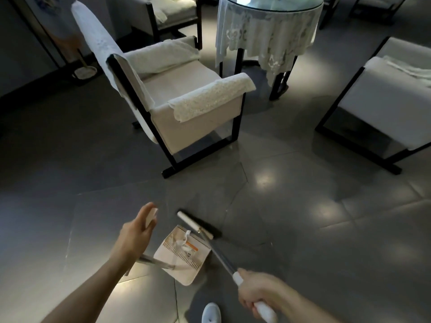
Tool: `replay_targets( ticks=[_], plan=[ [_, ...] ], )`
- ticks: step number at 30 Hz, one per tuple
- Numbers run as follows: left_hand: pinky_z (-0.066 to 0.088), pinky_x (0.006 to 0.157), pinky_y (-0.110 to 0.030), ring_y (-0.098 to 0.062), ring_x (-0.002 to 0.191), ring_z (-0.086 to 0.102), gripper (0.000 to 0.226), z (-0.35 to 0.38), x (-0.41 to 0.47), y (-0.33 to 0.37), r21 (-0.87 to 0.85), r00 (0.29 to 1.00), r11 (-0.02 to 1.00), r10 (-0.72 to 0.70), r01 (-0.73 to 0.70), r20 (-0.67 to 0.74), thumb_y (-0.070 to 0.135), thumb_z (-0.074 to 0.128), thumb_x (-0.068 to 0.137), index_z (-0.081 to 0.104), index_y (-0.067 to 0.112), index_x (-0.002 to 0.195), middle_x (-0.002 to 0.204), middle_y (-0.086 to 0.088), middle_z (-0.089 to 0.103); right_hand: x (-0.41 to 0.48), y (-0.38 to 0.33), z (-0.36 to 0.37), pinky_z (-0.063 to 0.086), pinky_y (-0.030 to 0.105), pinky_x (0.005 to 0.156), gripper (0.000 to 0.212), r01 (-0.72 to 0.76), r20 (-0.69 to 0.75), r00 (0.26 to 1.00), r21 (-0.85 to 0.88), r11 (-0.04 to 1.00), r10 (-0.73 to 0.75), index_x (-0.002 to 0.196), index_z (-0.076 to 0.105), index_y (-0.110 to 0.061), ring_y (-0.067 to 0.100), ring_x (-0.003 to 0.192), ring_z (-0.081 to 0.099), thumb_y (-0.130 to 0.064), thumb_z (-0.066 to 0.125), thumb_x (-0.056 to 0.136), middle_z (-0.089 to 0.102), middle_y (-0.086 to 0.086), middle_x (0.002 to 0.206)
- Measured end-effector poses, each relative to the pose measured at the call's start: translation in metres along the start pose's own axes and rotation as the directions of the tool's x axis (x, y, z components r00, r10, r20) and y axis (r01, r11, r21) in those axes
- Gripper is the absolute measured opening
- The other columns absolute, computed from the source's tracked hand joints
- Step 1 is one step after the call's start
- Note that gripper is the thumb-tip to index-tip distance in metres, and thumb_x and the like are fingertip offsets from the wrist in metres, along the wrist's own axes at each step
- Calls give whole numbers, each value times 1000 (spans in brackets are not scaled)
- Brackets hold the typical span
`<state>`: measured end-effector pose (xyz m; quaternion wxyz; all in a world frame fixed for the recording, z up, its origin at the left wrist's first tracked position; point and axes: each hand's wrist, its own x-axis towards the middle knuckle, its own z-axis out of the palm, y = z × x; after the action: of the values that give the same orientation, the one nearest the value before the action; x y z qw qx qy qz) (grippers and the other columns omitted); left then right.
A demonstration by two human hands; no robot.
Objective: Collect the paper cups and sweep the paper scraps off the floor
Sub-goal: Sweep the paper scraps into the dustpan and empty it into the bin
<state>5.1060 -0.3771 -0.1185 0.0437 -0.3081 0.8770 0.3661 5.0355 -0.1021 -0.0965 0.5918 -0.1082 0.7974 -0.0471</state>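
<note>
My left hand (pixel 136 230) hovers above the floor and holds a small white object, apparently a paper cup (pixel 151 217), between thumb and fingers; motion blurs it. Just right of it a white dustpan (pixel 173 268) lies on the grey tiles with paper scraps (pixel 180 243) inside, and its metal handle (pixel 156 264) runs back under my left wrist. My right hand (pixel 256 292) grips the white end of a broom handle (pixel 224 261). The broom head (pixel 198 223) rests on the floor at the dustpan's far edge.
A beige armchair with a black frame (pixel 186 113) stands ahead, a round table with a lace cloth (pixel 268 31) behind it. Another chair (pixel 384 101) is at the right. My white shoe (pixel 211 313) shows at the bottom edge.
</note>
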Motion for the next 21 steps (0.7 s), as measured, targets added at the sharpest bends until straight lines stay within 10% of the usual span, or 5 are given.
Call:
replay_targets(
  ticks=[2, 5, 9, 16, 21],
  plan=[
    [54, 83, -46, -35, 93, 62, 44, -1, 1, 0, -6, 1000, 1000, 4, -4, 9, 29, 46, 97, 36, 30, 140, 121, -20, 60, -12, 0, -1, 41, 29, 99, 57, 68, 48, 996, 42, 997, -70, 143, 39, -10, 24, 124, 52, -17, 51, 88, 49, 11, 141],
    [52, 77, -50, -37, 82, 62, 42, -6, 6, -2, -53, 1000, 998, -22, 22, -5, 31, 47, 96, 39, 33, 138, 112, -20, 61, -22, 6, -16, 47, 25, 62, 46, 80, 104, 990, 167, 983, -98, 133, 52, -5, 16, 64, 55, -10, 51, 87, 69, 15, 96],
    [51, 75, -49, -46, 89, 60, 40, 2, 22, 19, -51, 999, 999, 15, -13, 38, 24, 49, 96, 43, 34, 135, 109, -24, 61, -36, 32, -48, 29, 18, 38, 53, -5, 161, 984, 476, 880, -81, 138, 45, -5, 6, 40, 36, 7, 48, 86, 42, 1, 47],
    [53, 73, -53, -46, 85, 60, 32, 42, 66, 114, -120, 998, 991, 63, -66, -25, 36, 46, 96, 39, 52, 124, 101, -20, 59, -39, 97, -127, 26, 13, 34, 65, -1, -9, 1000, 785, 619, 13, 139, 40, -28, 3, 33, 34, 9, 43, 86, 40, -3, 41],
    [43, 89, -40, -29, 108, 57, 29, 80, 114, 193, -234, 988, 965, 89, -118, -128, 33, 46, 98, 39, 49, 121, 130, -12, 56, -21, 145, -209, 36, 18, 42, 55, 91, -173, 984, 723, 685, 51, 134, 45, -18, 10, 42, 43, 3, 43, 84, 46, 4, 56]
  ],
)
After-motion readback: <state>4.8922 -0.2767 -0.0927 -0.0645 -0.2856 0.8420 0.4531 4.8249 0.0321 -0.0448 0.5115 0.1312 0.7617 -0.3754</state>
